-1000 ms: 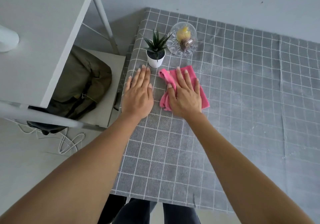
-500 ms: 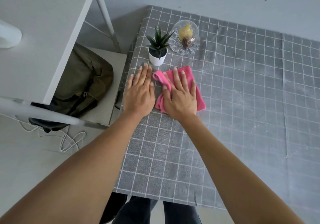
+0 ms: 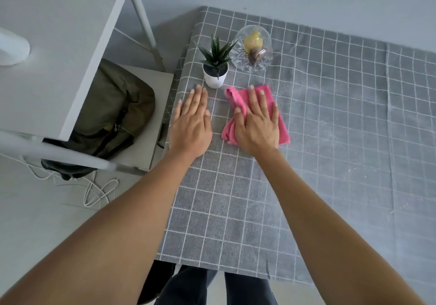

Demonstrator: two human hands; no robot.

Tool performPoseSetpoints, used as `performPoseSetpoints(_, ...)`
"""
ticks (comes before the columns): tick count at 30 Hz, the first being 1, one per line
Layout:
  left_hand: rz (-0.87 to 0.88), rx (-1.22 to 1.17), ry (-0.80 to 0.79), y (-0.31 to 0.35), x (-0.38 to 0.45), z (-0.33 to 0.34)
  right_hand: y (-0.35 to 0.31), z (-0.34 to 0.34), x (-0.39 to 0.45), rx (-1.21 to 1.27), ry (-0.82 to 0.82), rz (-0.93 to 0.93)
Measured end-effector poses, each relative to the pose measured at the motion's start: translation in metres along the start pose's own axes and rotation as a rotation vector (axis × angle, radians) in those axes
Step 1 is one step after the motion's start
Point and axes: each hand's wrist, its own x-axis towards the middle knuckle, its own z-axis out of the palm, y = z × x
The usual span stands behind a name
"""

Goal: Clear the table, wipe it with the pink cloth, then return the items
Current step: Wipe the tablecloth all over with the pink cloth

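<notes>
The pink cloth point(image 3: 234, 97) lies bunched on the grey checked tablecloth point(image 3: 330, 139) near the table's far left corner. My right hand point(image 3: 257, 127) presses down on it with fingers spread, and a fold of cloth wraps over the thumb. My left hand point(image 3: 191, 125) rests flat and empty on the tablecloth just left of the cloth, close to the table's left edge. Right behind my hands stand a small spiky plant in a white pot point(image 3: 214, 78) and a clear glass bowl point(image 3: 253, 50) holding something yellow.
Left of the table stands a white desk point(image 3: 47, 45) with a metal frame. Beneath it an olive bag point(image 3: 113, 116) sits on a low shelf, and white cables point(image 3: 99, 191) lie on the floor. A grey wall runs behind the table.
My right hand slid the pink cloth left toward my left hand, then back to the right and slightly farther away. My left hand stayed flat in place.
</notes>
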Motion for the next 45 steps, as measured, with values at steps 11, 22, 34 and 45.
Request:
performPoseSetpoints(11, 0.003, -0.012, -0.007, 0.0, -0.001, 0.001, 0.005, -0.003, 0.002, 0.022, 0.007, 0.053)
performPoseSetpoints(22, 0.003, 0.002, -0.004, -0.001, 0.0, 0.002, 0.012, -0.005, 0.007, 0.014, 0.01, 0.098)
performPoseSetpoints(34, 0.018, 0.002, -0.005, -0.002, 0.001, 0.001, 0.041, -0.01, -0.017, 0.007, 0.021, 0.094)
performPoseSetpoints(45, -0.003, 0.01, -0.014, 0.005, -0.002, 0.002, 0.058, -0.015, -0.028, 0.004, 0.021, 0.195)
